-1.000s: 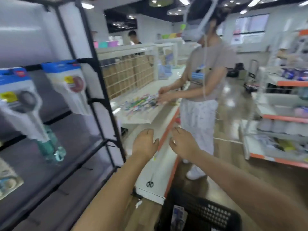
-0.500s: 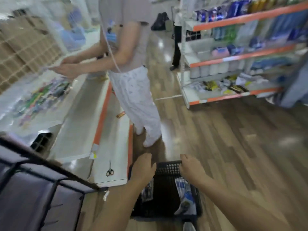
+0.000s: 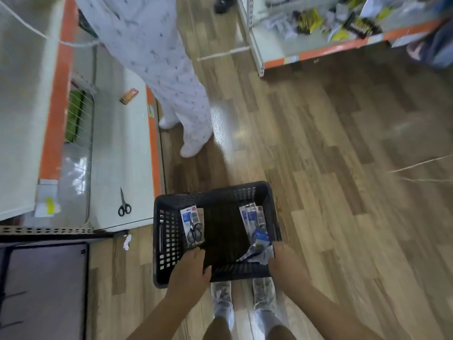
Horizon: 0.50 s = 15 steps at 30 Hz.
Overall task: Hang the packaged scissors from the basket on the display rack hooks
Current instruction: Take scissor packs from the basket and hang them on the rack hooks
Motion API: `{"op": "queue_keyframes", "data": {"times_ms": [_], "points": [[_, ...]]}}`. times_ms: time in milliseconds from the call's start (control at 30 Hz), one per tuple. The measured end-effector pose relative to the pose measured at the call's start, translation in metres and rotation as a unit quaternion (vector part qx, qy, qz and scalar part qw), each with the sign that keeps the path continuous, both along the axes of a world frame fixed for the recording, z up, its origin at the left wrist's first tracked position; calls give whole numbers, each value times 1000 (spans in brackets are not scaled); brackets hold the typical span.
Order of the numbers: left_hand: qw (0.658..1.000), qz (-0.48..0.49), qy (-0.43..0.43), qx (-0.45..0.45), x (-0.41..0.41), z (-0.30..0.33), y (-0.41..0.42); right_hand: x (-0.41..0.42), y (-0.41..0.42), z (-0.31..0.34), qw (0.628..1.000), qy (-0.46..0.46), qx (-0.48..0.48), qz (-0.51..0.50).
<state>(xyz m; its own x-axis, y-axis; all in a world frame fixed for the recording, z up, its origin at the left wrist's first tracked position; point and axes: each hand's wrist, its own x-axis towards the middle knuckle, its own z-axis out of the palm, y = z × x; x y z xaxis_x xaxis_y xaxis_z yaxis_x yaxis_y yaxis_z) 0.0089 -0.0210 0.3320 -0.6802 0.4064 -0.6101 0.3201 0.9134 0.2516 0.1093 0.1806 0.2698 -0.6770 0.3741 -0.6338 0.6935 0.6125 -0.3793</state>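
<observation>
A black plastic basket (image 3: 169, 241) stands on the wooden floor in front of my feet. One packaged pair of scissors (image 3: 192, 227) leans on its left inner wall, and more packaged scissors (image 3: 252, 217) lie at its right side. My left hand (image 3: 188, 271) reaches over the near rim, fingers relaxed, with the fingertips at the bottom edge of the left package. My right hand (image 3: 286, 263) holds the near end of a crumpled blue and silver scissors package (image 3: 258, 251). A corner of the dark display rack (image 3: 46, 285) shows at lower left; its hooks are out of view.
Another person in white trousers (image 3: 171, 82) stands just beyond the basket. A white and orange shelf base (image 3: 117, 155) on the left carries loose black scissors (image 3: 124, 204) and a small orange box (image 3: 128, 95). A stocked shelf unit (image 3: 318, 47) stands at the far right.
My view has swung down from the rack and the other person to the basket on the floor. Both hands have dropped into the basket, and the right one has reached a package.
</observation>
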Motion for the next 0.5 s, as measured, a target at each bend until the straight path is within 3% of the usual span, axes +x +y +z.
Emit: {"op": "queue_keyframes", "data": {"times_ms": [167, 333, 500], "points": [[997, -4, -59, -47, -12, -93, -17, -17, -14, -89, 998, -32, -54, -33], [995, -15, -80, -54, -31, -200, -7, -51, -17, -180, 999, 2, -38, -32], [995, 19, -98, 7, -45, -321, 25, -79, -10, -288, 995, 12, -28, -98]]}}
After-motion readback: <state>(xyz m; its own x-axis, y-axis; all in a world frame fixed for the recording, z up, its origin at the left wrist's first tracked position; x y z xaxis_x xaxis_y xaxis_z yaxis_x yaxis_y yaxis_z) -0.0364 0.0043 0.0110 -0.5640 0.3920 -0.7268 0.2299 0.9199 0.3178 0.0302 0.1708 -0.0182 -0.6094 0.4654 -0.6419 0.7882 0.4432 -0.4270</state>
